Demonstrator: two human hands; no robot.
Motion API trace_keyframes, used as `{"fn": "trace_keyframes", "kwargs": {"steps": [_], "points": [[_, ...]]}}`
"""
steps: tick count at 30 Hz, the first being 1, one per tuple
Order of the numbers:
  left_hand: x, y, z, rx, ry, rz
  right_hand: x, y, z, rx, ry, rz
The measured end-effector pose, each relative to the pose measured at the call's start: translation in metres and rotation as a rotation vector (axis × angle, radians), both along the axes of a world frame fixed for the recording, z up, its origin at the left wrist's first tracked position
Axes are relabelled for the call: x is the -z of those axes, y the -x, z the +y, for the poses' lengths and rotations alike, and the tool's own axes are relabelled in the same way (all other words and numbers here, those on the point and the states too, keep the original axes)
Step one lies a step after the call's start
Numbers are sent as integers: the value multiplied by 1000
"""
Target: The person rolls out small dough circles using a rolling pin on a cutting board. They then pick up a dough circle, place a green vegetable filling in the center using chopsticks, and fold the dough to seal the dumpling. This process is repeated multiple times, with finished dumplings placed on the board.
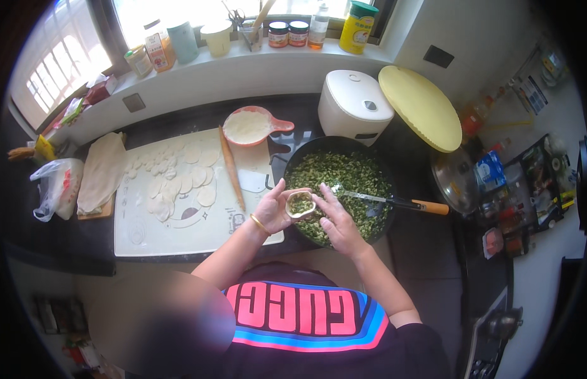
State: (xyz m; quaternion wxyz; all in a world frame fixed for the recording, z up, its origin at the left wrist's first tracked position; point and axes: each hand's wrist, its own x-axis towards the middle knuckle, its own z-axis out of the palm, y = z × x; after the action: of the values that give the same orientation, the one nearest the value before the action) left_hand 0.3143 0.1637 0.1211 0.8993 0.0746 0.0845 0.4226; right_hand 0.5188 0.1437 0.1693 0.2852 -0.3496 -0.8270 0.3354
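Observation:
My left hand (272, 210), a gold bangle at its wrist, is closed around a round dumpling wrapper (291, 212) with chopped green filling in its middle. The wrapper is cupped and its rim stands open. My right hand (341, 228) has its fingers stretched out, with the tips at the wrapper's right edge. Both hands are over the near left rim of a dark wok full of chopped green filling (337, 165). A metal-bladed utensil with a black and orange handle (426, 206) lies across the wok's right side.
On the left, a pale mat (142, 234) bears flat wrappers (186, 183), dough pieces and a rolling pin (231, 167). Behind it sits a red bowl of flour (248, 127). A white rice cooker (351, 104) and a yellow round board (426, 107) stand behind the wok.

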Motion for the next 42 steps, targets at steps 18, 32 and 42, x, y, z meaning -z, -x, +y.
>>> {"fn": "trace_keyframes", "kwargs": {"steps": [18, 32, 42], "points": [[3, 10, -7, 93, 105, -208, -2, 30, -3, 278, -84, 184], [-31, -16, -22, 36, -468, 585, 1, 8, 1, 323, -160, 197], [-25, -38, -15, -116, -756, 836, -5, -8, 8, 248, 75, 252]]}}
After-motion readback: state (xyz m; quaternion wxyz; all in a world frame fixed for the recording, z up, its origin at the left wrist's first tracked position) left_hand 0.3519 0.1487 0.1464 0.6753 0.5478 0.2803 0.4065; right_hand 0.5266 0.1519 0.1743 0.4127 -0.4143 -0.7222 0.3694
